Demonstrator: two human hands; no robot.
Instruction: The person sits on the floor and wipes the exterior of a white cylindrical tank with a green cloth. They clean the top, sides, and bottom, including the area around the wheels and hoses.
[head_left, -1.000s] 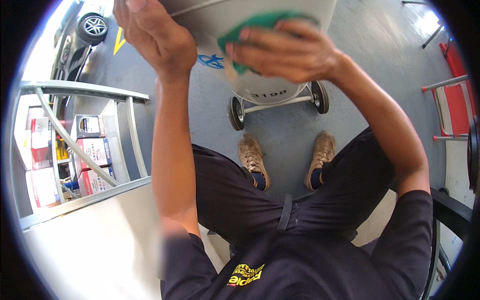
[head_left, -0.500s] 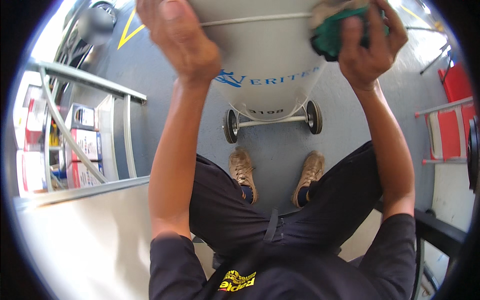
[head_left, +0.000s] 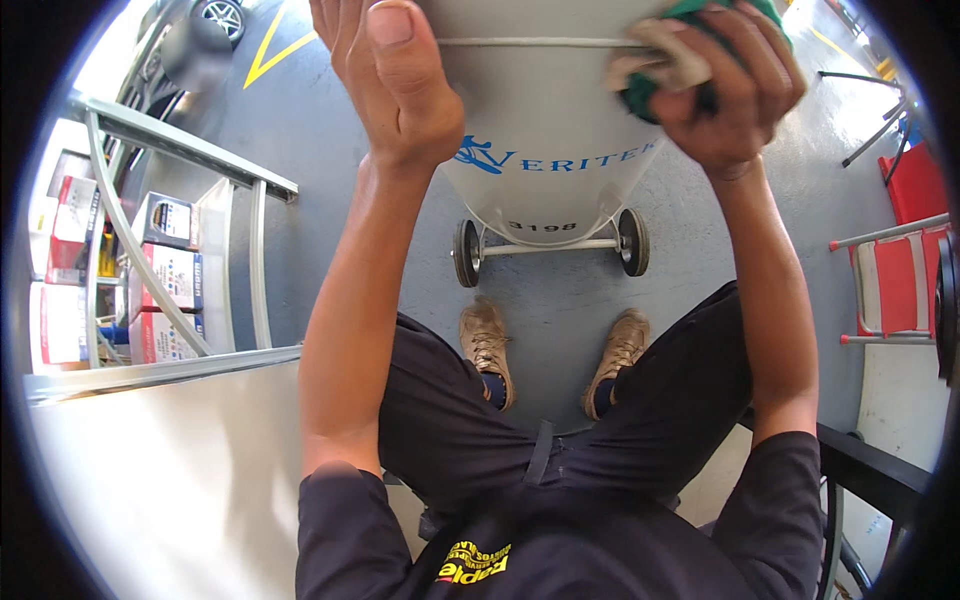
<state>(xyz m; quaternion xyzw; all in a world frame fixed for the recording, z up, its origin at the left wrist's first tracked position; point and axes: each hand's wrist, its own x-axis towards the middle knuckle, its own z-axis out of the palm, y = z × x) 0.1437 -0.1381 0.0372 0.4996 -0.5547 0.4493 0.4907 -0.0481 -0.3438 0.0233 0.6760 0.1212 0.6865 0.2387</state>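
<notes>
A pale grey rounded tank point(head_left: 545, 105) with blue lettering stands in front of my feet on two black wheels point(head_left: 466, 252). A thin off-white cord point(head_left: 540, 42) runs across its upper part. Against the tank's left side lies my left hand point(head_left: 400, 90), fingers stretched upward, thumb apart, nothing held. My right hand point(head_left: 735, 105) grips a crumpled green and beige cloth point(head_left: 668, 62) against the tank's upper right side. The cloth and fingers are slightly blurred. The tank's top runs out of the picture.
On the left, a metal frame point(head_left: 180, 150) stands by shelved boxes point(head_left: 170, 275), above a white panel point(head_left: 170, 450). A vehicle wheel point(head_left: 222, 18) shows far left. Right of me are a red folding chair or step point(head_left: 890, 285) and a black bar point(head_left: 870, 470).
My right hand has shifted slightly with the cloth, which is now bunched differently and shows more beige. My left hand sits a little further right in the picture, still beside the tank.
</notes>
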